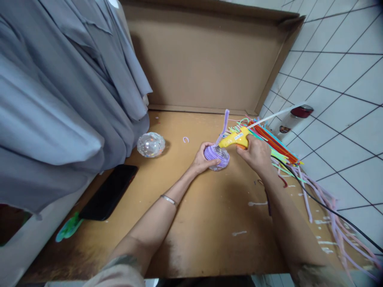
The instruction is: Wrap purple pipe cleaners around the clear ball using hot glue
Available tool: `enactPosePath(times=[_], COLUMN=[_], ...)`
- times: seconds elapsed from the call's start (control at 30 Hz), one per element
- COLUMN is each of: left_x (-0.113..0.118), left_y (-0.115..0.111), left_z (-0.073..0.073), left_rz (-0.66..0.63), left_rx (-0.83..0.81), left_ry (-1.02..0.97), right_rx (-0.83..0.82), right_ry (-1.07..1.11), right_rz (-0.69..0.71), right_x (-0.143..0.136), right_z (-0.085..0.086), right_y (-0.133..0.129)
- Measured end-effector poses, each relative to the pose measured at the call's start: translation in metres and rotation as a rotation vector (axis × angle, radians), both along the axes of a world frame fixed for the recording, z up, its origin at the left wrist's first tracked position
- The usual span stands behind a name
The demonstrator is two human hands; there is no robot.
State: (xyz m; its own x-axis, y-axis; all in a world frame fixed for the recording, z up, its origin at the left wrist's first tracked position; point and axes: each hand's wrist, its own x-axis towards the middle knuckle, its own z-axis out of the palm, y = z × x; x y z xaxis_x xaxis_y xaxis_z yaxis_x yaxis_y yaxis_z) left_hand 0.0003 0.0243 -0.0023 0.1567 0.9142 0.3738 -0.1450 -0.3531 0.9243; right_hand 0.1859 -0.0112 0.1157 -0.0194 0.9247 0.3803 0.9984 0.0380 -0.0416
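Observation:
My left hand [205, 157] is wrapped round a clear ball [218, 158] partly covered in coils of purple pipe cleaner. A free purple end [225, 124] sticks up from it. In my right hand [257, 153] is a yellow glue gun [235, 138], its nozzle at the top of the coils. A long clear glue stick [277, 114] juts from the gun's back. Another clear ball [151, 144], speckled with coloured bits, sits on the table to the left.
Bundles of coloured pipe cleaners [272, 141] and a black cable [326, 206] lie along the right side. A black phone [109, 193] is at the left, near grey cloth [60, 95]. Cardboard [206, 59] stands behind the table [191, 223]. A red-capped bottle [291, 122] is at right.

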Motion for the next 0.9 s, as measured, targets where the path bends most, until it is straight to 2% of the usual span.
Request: enactPosePath(times=[0.43, 0.9], left_x=[0.0001, -0.0001], left_y=[-0.0004, 0.0005], left_z=[-0.0005, -0.0026], left_rz=[0.000, -0.019], left_rx=[0.020, 0.005], left_ry=[-0.007, -0.014], right_rx=[-0.063, -0.121], right_ry=[-0.018, 0.039], right_rz=[-0.015, 0.000], right_x=[0.0042, 0.0045], right_z=[0.0015, -0.0047], right_y=[0.0026, 0.0098])
